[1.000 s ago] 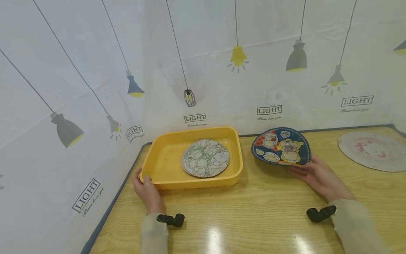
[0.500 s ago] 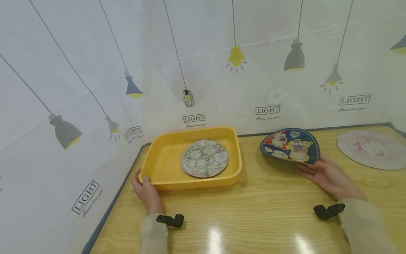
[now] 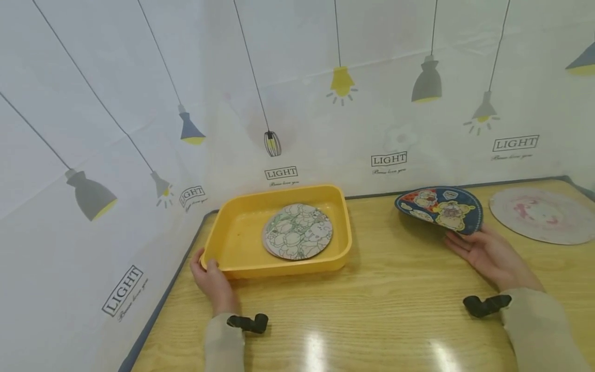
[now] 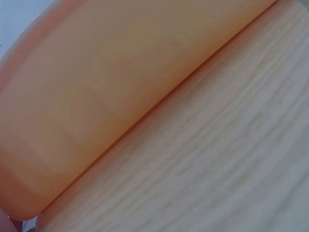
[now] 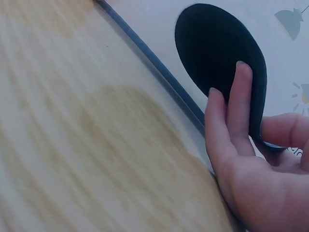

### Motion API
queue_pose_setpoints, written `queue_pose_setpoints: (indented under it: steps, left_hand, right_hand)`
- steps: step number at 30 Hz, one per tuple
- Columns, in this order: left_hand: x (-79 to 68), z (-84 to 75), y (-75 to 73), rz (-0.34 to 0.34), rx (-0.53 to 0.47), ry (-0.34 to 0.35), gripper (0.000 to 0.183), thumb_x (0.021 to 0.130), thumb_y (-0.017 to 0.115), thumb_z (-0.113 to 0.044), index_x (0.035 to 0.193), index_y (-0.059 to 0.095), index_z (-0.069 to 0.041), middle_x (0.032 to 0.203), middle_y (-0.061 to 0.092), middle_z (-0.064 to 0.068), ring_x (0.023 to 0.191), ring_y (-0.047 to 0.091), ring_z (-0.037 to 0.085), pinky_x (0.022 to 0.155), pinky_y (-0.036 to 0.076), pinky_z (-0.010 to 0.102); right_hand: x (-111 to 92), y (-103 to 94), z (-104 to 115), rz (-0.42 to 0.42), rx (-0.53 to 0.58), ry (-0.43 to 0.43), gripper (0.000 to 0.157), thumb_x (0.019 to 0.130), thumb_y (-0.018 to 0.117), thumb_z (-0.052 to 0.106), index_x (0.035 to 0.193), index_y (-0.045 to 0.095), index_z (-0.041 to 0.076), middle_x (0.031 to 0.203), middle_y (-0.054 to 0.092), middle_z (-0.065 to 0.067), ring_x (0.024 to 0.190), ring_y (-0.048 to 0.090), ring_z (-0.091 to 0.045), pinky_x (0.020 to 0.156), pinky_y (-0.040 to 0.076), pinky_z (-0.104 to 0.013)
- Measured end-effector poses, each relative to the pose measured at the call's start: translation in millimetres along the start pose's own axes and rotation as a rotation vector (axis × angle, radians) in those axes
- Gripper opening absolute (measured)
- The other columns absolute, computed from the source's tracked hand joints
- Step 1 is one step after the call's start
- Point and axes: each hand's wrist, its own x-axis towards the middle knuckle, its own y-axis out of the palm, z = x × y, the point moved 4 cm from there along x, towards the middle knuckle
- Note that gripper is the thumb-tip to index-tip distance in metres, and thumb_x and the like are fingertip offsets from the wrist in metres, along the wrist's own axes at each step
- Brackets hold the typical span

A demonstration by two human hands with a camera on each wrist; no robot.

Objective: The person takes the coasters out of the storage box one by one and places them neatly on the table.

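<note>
A yellow plastic tray [image 3: 241, 232] stands on the table, its side wall [image 4: 106, 87] filling much of the left wrist view. My left hand [image 3: 213, 284] grips the tray's near left corner, thumb at the rim. Inside the tray lie round mats [image 3: 298, 232], the top one printed with flowers in line drawing. On the right, my right hand [image 3: 495, 258] holds a round blue mat [image 3: 448, 204] with cartoon figures by its near right edge. That mat bends and is raised off the table. Its black underside [image 5: 207, 43] shows in the right wrist view, with fingers beneath and thumb on the other side.
A pale round mat [image 3: 541, 213] with a pink print lies flat at the far right. Behind the wooden table [image 3: 372, 315] hangs a white sheet [image 3: 307, 119] printed with lamps, which also runs along the left side.
My right hand has carried the blue mat to the right, towards the pale mat, and the blue mat is tilted more. My left hand stays at the tray's corner. The view has shifted slightly.
</note>
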Motion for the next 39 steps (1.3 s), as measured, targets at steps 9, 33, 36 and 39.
queue_pose_setpoints:
  steps: [9, 33, 36, 39]
  left_hand:
    - [-0.1, -0.3, 0.6, 0.0, 0.0, 0.009, 0.043, 0.087, 0.033, -0.008, 0.129, 0.042, -0.015, 0.129, 0.044, 0.003, 0.112, 0.046, 0.024, 0.087, 0.039, 0.032]
    - [1.4, -1.6, 3.9, 0.0, -0.008, 0.008, 0.044, 0.085, 0.035, -0.006, 0.127, 0.043, -0.015, 0.127, 0.046, 0.001, 0.112, 0.047, 0.022, 0.09, 0.039, 0.032]
    - [-0.1, -3.2, 2.5, 0.001, -0.012, 0.002, 0.044, 0.086, 0.035, -0.006, 0.128, 0.043, -0.015, 0.129, 0.045, 0.001, 0.113, 0.047, 0.022, 0.089, 0.039, 0.032]
    - [-6.9, -10.8, 1.7, 0.003, -0.007, -0.012, 0.045, 0.086, 0.034, -0.006, 0.13, 0.042, -0.013, 0.131, 0.043, 0.003, 0.114, 0.046, 0.024, 0.091, 0.038, 0.034]
  right_hand:
    - [-2.3, -4.7, 4.3, -0.085, 0.046, -0.062, 0.067, 0.091, 0.015, -0.016, 0.14, 0.032, 0.026, 0.127, 0.051, -0.018, 0.116, 0.049, -0.04, 0.099, 0.037, -0.05]
    - [-2.4, -8.4, 10.0, -0.218, 0.089, -0.106, 0.073, 0.093, 0.023, -0.013, 0.145, 0.005, 0.036, 0.123, 0.055, -0.016, 0.115, 0.052, -0.036, 0.103, 0.033, -0.044]
    - [-1.5, -6.7, 11.6, -0.228, 0.035, -0.107, 0.073, 0.093, 0.024, -0.013, 0.145, -0.002, 0.031, 0.12, 0.056, -0.017, 0.113, 0.053, -0.035, 0.102, 0.035, -0.044]
    - [-2.1, -4.7, 14.7, -0.242, -0.076, -0.095, 0.075, 0.093, 0.028, -0.013, 0.145, -0.009, 0.027, 0.116, 0.059, -0.017, 0.108, 0.057, -0.035, 0.097, 0.041, -0.044]
